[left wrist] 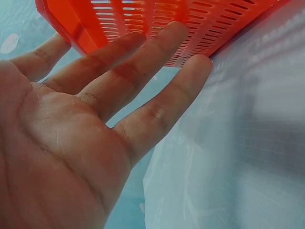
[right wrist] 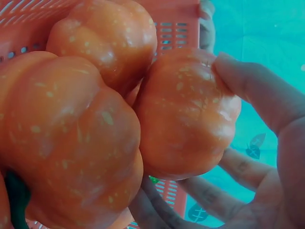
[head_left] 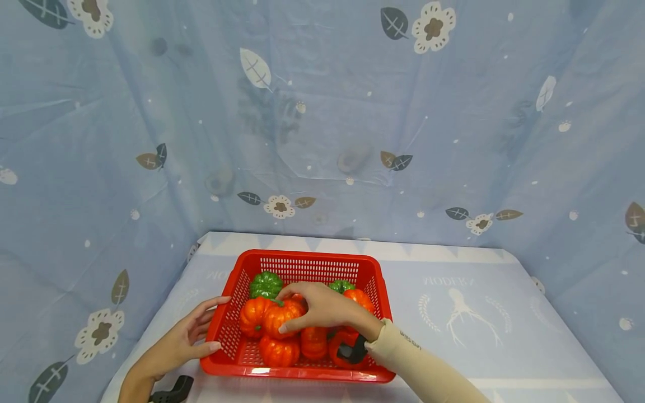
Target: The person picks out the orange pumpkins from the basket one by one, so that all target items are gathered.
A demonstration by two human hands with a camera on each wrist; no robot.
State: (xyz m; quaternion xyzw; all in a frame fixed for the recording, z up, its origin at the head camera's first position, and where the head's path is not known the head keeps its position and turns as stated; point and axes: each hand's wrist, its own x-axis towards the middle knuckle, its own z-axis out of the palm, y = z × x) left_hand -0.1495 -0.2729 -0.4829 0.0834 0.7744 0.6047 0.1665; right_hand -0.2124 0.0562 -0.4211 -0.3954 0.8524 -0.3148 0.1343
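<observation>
A red plastic basket [head_left: 302, 370] with slotted walls holds several toy pumpkins. My right hand [head_left: 322, 305] reaches in from the right and grips an orange pumpkin [head_left: 279, 320]; in the right wrist view, thumb and fingers lie around that pumpkin [right wrist: 186, 117]. Other orange pumpkins [right wrist: 71, 129] crowd close beside it. My left hand [head_left: 176, 338] is at the basket's left side, fingertips and thumb at the rim. Seen from the left wrist, its fingers [left wrist: 152, 112] stretch out nearly straight along the slotted wall. A green pumpkin [head_left: 266, 284] lies at the back left of the basket.
Another green pumpkin [head_left: 341, 285] sits at the back right, partly hidden by the right hand and an orange pumpkin [head_left: 359, 299]. The basket stands on a table with a pale printed cloth [head_left: 468, 313]. Blue patterned curtains [head_left: 322, 123] surround the table's back and sides.
</observation>
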